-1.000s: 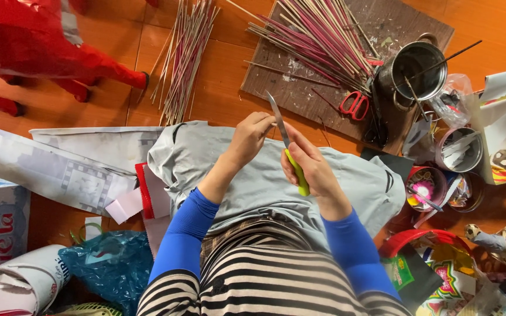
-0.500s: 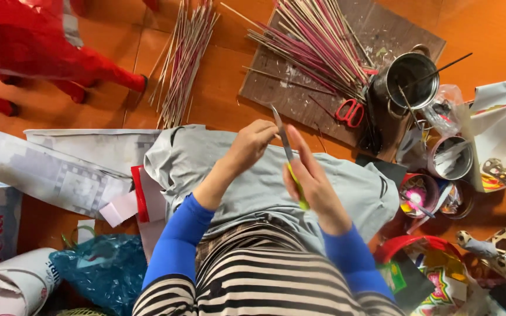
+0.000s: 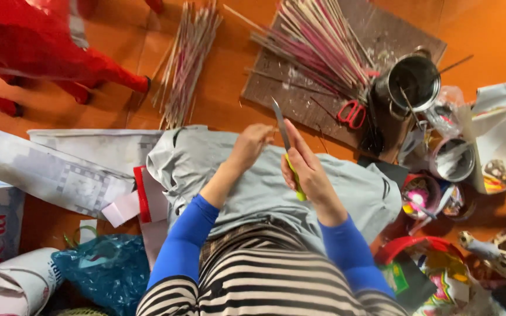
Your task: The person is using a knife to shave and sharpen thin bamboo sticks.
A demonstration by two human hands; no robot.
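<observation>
the right hand (image 3: 307, 169) is clamped around a yellow-green-handled utility knife with a long bare steel blade (image 3: 285, 140), the blade pointing up and away from the body. the left hand (image 3: 252, 145) sits just beside that blade, fingers curled together; whether they pinch anything is too small to tell. both hands work over a grey cloth (image 3: 218, 169) spread across the lap, above the orange floor (image 3: 229, 76).

the main risk, as i judge it, is the closeness of the left fingers to the exposed edge: a slip of the knife sideways could catch them. the cloth is soft and gives no firm backing, so a push downward could drive the blade through it toward the legs.

beyond the hands, a brown board (image 3: 393, 41) carries a heap of thin pink and tan sticks (image 3: 323, 47), red-handled scissors (image 3: 352, 112) and a steel pot (image 3: 412, 82). a careless reach forward with the knife could knock the pot or scatter the sticks. a second bundle of sticks (image 3: 185, 58) lies well apart to the left.
</observation>
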